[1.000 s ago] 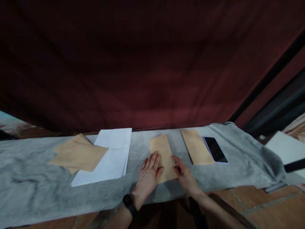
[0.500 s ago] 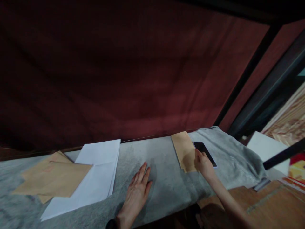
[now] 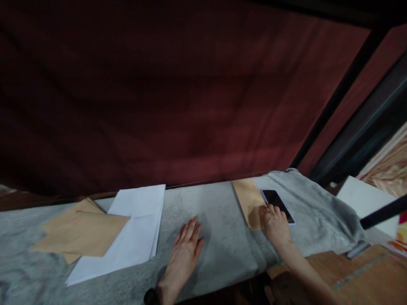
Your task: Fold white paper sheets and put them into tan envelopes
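Observation:
My left hand (image 3: 183, 253) lies flat on the grey cloth (image 3: 219, 237), fingers stretched out, holding nothing. At the right, my right hand (image 3: 276, 224) has curled fingers at the lower right edge of a brown paper envelope (image 3: 248, 199), its thumb side against the paper. That envelope lies lengthwise, lined up on a small stack; the lower layers are mostly covered. A dark-screened phone (image 3: 277, 202) with a pale purple edge lies just right of it, partly behind my right fingers.
Left of my hands, white paper sheets (image 3: 140, 233) lie on the cloth, overlapped by several loose brown envelopes (image 3: 82, 231). A dark red curtain (image 3: 190, 106) hangs behind. A dark bar (image 3: 337, 97) slants at the right, above a white board (image 3: 362, 199) and tiled floor (image 3: 365, 275).
The envelope from between my hands went right onto the other envelope and now lies squared with it. My right hand moved along; my left hand stayed on the cloth. The view shifted.

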Tool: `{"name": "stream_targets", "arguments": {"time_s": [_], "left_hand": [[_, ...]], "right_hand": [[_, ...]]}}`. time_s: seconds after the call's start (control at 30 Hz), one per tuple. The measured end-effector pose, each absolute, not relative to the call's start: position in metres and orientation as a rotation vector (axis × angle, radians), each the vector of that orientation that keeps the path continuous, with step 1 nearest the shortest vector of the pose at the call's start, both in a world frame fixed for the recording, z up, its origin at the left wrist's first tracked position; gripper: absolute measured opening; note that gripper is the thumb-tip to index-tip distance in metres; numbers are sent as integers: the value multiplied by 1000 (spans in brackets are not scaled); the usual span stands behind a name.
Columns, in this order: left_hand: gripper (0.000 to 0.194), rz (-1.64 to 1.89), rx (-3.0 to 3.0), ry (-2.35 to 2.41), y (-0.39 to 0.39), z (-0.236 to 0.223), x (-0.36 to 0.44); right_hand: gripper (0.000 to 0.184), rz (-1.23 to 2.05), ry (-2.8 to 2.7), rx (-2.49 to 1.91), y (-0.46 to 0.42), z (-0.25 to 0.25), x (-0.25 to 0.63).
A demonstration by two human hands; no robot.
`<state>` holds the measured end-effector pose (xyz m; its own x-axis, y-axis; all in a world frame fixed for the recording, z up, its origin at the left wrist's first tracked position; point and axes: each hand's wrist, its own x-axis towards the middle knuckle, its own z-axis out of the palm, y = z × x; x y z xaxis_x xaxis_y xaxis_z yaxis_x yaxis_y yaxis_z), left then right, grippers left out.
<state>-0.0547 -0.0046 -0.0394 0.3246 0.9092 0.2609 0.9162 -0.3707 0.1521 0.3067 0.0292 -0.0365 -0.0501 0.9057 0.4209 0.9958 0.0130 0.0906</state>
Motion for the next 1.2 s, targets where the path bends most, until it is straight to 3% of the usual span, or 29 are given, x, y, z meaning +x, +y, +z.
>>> {"name": "stream_targets", "arguments": {"time_s": [0.17, 0.4, 0.83, 1.0, 1.2], "left_hand": [[46, -326, -2147, -2021, -3, -24, -78], [46, 32, -1743, -2336, -13, -6, -124], [25, -224, -1898, -2525, -5, 23, -131], [20, -450, -2176, -2432, -6, 8, -77], [21, -634, -2564, -2228, -24, -19, 8]], "right_hand": [[37, -595, -2024, -1921, 36, -32, 297], [33, -314, -2168, -1605, 42, -43, 255], [39, 17, -2196, -1339, 34, -56, 207], [36, 530, -1951, -1286, 27, -49, 186], [49, 1278, -1478, -1267, 27, -57, 165]]}}
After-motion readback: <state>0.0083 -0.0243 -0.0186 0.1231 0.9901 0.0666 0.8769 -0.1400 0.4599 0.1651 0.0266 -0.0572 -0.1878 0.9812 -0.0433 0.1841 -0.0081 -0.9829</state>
